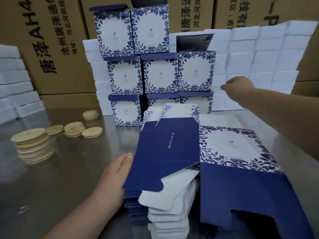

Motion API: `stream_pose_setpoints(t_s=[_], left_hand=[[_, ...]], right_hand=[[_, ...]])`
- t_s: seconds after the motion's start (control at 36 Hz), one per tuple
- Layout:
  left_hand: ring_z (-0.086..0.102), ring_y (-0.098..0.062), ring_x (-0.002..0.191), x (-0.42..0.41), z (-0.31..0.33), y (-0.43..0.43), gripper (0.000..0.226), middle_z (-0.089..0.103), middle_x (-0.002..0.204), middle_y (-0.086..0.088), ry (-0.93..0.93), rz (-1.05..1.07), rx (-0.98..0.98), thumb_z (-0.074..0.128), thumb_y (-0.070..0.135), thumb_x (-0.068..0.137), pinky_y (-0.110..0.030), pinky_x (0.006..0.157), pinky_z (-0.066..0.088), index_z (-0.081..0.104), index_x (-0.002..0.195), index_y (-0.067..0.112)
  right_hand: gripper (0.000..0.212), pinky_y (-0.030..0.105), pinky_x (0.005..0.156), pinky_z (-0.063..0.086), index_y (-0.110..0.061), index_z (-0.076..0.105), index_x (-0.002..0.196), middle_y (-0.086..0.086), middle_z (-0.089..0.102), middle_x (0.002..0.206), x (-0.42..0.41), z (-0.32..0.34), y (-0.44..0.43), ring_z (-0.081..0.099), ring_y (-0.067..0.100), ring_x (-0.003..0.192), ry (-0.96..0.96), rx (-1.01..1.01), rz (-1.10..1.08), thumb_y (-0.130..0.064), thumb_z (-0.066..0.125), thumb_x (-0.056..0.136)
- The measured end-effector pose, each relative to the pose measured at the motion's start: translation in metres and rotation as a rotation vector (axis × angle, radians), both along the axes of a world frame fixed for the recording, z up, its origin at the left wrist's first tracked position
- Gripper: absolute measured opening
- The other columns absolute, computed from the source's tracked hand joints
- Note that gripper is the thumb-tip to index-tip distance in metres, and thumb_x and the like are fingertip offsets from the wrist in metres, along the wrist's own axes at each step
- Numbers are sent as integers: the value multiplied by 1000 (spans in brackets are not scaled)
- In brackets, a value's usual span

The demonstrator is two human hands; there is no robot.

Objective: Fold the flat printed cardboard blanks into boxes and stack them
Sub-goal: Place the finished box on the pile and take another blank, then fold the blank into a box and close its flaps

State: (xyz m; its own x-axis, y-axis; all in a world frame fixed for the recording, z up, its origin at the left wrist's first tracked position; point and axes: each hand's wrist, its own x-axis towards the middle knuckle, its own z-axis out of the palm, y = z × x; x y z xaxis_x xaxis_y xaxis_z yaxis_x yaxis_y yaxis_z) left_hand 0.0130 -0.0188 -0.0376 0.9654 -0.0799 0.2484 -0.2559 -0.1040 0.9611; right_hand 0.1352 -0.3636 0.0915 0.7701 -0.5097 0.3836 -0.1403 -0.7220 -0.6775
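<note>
Near pile: the flat blanks sit stacked at the counter's near edge, white tabs fanned toward me, navy panels beneath.
Left hand: mine, thumb on top of the left edge of the top blank, fingers hidden underneath; it holds that blank lifted and tilted off the pile.
Beside it: another blank lies flat on the right, floral panel up, navy panel toward the near right corner.
Step in hand, as I judge it: taking one blank off the pile to open it into a sleeve.
Doing it well: pinch only the top sheet; check that no second one rides along. Bring the right hand to the far edge before squeezing, so the creases break square.
Counter: bare metal; wooden discs stacked near the left edge, well clear of the work.
Right hand: reaching out toward the back, loosely curled, holding nothing that I can see; near the finished stack but apart from it.
Finished boxes: three tiers at the back middle of the counter, flaps up; the top tier has room on the right.
Behind: white foam blocks, brown cartons.
</note>
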Motion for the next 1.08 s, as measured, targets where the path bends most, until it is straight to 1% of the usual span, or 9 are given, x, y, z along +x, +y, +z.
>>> stream_pose_setpoints(t_s=[0.08, 0.19, 0.31, 0.56, 0.69, 0.78, 0.83, 0.97, 1.08], left_hand=[[56, -12, 67, -1, 3, -2, 45, 62, 56, 17, -15, 30, 16, 39, 24, 99, -24, 64, 42, 61, 60, 24], [59, -25, 89, -1, 7, -5, 32, 68, 87, -3, -6, 54, -11, 36, 25, 101, -42, 88, 44, 62, 83, 19], [60, -26, 91, -1, 9, -7, 31, 67, 95, -6, -10, 72, 7, 32, 23, 102, -40, 88, 44, 62, 91, 20], [61, 5, 66, -5, 13, -12, 31, 66, 85, 9, -48, 61, -59, 28, 19, 103, -11, 58, 46, 59, 101, 18], [64, -6, 61, -8, 15, -12, 39, 71, 67, 7, -56, 34, -86, 25, 23, 103, -19, 57, 49, 62, 90, 26], [64, -2, 62, -7, 16, -14, 38, 70, 70, 7, -56, 27, -119, 27, 20, 103, -11, 53, 47, 61, 90, 26], [62, -4, 63, -8, 16, -16, 36, 67, 76, 3, -60, 33, -121, 27, 18, 103, -10, 53, 46, 60, 90, 26], [58, -11, 72, -9, 18, -16, 36, 63, 81, 2, -71, 47, -105, 27, 18, 103, -23, 64, 44, 59, 89, 28], [55, -17, 71, -8, 19, -14, 36, 59, 79, -4, -24, 59, -106, 26, 23, 103, -25, 60, 39, 61, 94, 28]], right_hand=[[31, 28, 56, 41, -1, 64, 110, 21, 64, 95, -41, -7, -15, 51, 27, 66, -105, 50, 2, -19, 53, 88], [15, 36, 73, 46, -18, 61, 99, 12, 67, 104, -104, -32, -24, 65, 31, 91, -223, 239, 55, -27, 53, 90], [19, 31, 73, 46, -13, 57, 103, 10, 63, 108, -156, -75, -22, 62, 19, 86, -260, 480, 93, -28, 50, 95], [33, 33, 82, 43, -13, 52, 116, 3, 63, 104, -194, -112, 10, 61, 14, 90, -233, 1006, 125, -39, 44, 97], [29, 23, 64, 49, -23, 65, 99, -12, 68, 95, -206, -111, 35, 67, -2, 70, -143, 1004, 283, -42, 43, 95], [30, 36, 90, 48, -29, 76, 84, -5, 73, 101, -211, -106, 41, 68, 11, 93, -128, 928, 411, -42, 50, 90], [26, 44, 99, 44, -27, 71, 104, -2, 70, 111, -213, -106, 41, 63, 21, 109, -161, 840, 468, -37, 53, 89], [37, 20, 71, 49, -28, 58, 126, -15, 68, 112, -215, -109, 44, 66, 2, 97, -191, 744, 492, -30, 51, 90], [36, 16, 57, 52, -26, 60, 126, 1, 66, 120, -204, -96, 46, 70, 2, 74, -35, 911, 428, -40, 50, 95]])
